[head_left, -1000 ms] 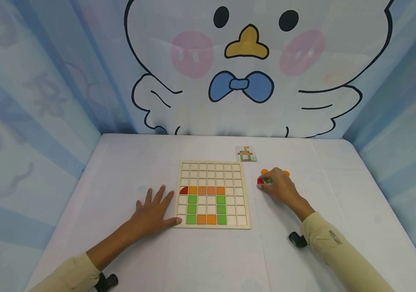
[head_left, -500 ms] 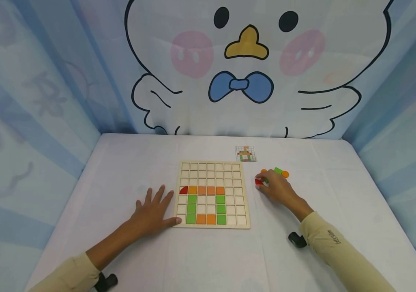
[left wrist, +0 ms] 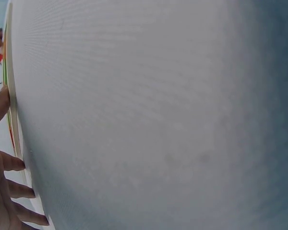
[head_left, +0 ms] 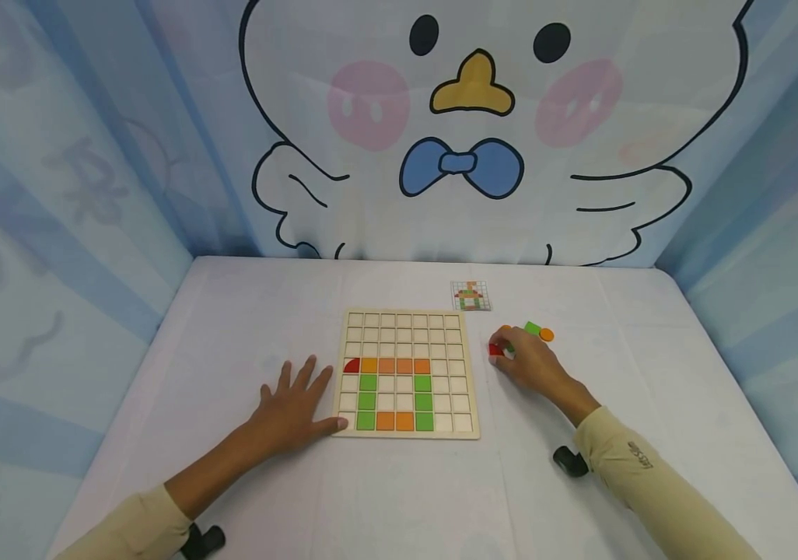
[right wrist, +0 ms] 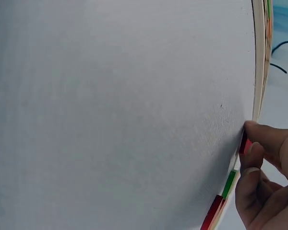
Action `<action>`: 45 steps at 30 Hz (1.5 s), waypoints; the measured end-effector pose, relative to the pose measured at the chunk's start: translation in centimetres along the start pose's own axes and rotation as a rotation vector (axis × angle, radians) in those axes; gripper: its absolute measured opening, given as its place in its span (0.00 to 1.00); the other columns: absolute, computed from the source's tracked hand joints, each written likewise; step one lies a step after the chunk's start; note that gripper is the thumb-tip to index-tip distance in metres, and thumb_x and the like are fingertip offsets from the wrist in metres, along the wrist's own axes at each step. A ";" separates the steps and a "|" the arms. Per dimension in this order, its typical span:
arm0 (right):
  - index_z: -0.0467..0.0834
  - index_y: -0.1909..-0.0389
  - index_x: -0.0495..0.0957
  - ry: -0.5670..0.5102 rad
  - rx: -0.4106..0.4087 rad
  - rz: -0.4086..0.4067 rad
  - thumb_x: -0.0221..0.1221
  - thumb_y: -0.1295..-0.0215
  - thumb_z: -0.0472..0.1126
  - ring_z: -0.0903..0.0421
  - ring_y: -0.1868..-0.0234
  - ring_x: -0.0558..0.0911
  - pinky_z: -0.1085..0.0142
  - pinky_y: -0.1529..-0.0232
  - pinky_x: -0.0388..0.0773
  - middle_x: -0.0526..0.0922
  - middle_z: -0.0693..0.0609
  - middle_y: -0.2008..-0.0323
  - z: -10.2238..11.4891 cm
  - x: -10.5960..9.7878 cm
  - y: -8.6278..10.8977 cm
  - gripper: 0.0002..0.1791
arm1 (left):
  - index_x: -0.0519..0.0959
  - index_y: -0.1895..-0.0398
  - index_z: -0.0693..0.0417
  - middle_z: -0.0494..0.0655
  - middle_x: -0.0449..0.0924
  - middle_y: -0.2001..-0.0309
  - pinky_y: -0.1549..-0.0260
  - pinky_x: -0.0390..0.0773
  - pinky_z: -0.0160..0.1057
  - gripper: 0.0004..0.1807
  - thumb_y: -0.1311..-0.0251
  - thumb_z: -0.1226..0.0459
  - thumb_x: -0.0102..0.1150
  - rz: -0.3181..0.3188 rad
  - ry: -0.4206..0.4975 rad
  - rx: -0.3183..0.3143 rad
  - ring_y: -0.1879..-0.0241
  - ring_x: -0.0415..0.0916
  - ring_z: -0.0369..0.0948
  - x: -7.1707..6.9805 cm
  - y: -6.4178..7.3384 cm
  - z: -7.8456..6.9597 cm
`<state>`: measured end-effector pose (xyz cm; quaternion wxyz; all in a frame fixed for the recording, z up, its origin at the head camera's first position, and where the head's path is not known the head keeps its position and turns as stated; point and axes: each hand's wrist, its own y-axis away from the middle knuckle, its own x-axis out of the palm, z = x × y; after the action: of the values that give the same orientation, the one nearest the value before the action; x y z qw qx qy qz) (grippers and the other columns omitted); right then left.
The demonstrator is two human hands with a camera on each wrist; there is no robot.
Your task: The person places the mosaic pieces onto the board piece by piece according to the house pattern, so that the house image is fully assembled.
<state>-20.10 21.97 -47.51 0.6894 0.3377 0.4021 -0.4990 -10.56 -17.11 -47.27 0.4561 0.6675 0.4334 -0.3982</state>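
My right hand [head_left: 528, 358] pinches a small red tile [head_left: 495, 350] between thumb and fingertips, to the right of the wooden grid board [head_left: 474, 373]. The right wrist view shows this red tile [right wrist: 245, 145] low at the tabletop, with a green tile [right wrist: 229, 183] and another red tile [right wrist: 212, 213] close by. My left hand [head_left: 290, 416] lies spread on the table, its thumb touching the board's near left corner. Orange tiles [head_left: 404, 421], green tiles [head_left: 424, 401] and one red rounded tile [head_left: 352, 365] sit in the board's cells.
Beyond the right hand lie a green tile [head_left: 533, 328] and an orange round tile [head_left: 547, 334]; other loose tiles are partly hidden by the hand. A small picture card [head_left: 471, 295] rests behind the board's far right corner. A patterned curtain [head_left: 469, 225] stands behind the table.
My right hand has shifted slightly left with the red tile, uncovering the green tile behind it; over the last half second it hardly moves. The left hand stays put.
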 end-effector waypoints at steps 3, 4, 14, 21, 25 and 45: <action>0.41 0.50 0.80 0.010 -0.013 0.001 0.67 0.36 0.39 0.50 0.58 0.80 0.52 0.52 0.80 0.84 0.46 0.58 0.1 0.0 0.0 0.15 | 0.58 0.22 0.52 0.63 0.48 0.21 0.43 0.55 0.83 0.53 0.44 0.35 0.62 -0.001 -0.002 0.001 0.25 0.42 0.74 0.0 0.0 0.0; 0.42 0.50 0.81 0.014 -0.018 0.002 0.67 0.36 0.39 0.51 0.59 0.80 0.53 0.55 0.79 0.84 0.47 0.60 0.1 0.0 0.0 0.15 | 0.58 0.22 0.52 0.63 0.48 0.21 0.43 0.55 0.83 0.53 0.44 0.35 0.62 -0.002 -0.003 0.001 0.25 0.42 0.74 0.0 0.0 0.0; 0.45 0.51 0.84 -0.009 -0.044 0.042 0.68 0.37 0.40 0.55 0.67 0.77 0.63 0.67 0.73 0.84 0.50 0.66 -0.1 -0.3 0.0 0.14 | 0.58 0.22 0.52 0.63 0.47 0.21 0.43 0.55 0.82 0.53 0.44 0.35 0.61 0.003 -0.005 0.000 0.25 0.42 0.74 -0.1 0.1 -0.1; 0.44 0.52 0.85 -0.118 -0.010 0.063 0.69 0.38 0.40 0.55 0.64 0.76 0.65 0.64 0.71 0.83 0.51 0.66 -0.2 -0.1 -0.2 0.14 | 0.58 0.22 0.52 0.63 0.48 0.21 0.43 0.55 0.82 0.52 0.44 0.35 0.62 -0.003 -0.009 0.004 0.25 0.42 0.74 0.0 0.1 -0.1; 0.44 0.50 0.84 -0.205 0.043 0.079 0.68 0.38 0.39 0.55 0.67 0.77 0.65 0.68 0.74 0.83 0.48 0.64 0.1 -0.4 -0.3 0.15 | 0.58 0.22 0.52 0.63 0.47 0.21 0.43 0.55 0.82 0.53 0.44 0.35 0.61 -0.001 -0.010 0.000 0.25 0.42 0.73 0.1 0.0 0.0; 0.45 0.48 0.84 -0.418 0.112 0.157 0.65 0.35 0.40 0.55 0.72 0.78 0.67 0.70 0.78 0.80 0.46 0.62 2.0 0.4 -0.2 0.15 | 0.58 0.22 0.52 0.63 0.47 0.21 0.43 0.54 0.82 0.52 0.44 0.35 0.61 -0.002 -0.011 0.000 0.25 0.42 0.73 0.0 0.1 -0.1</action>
<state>-19.80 20.05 -46.95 0.7745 0.2950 0.1948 -0.5245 -10.48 -17.06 -47.29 0.4581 0.6651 0.4315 -0.4020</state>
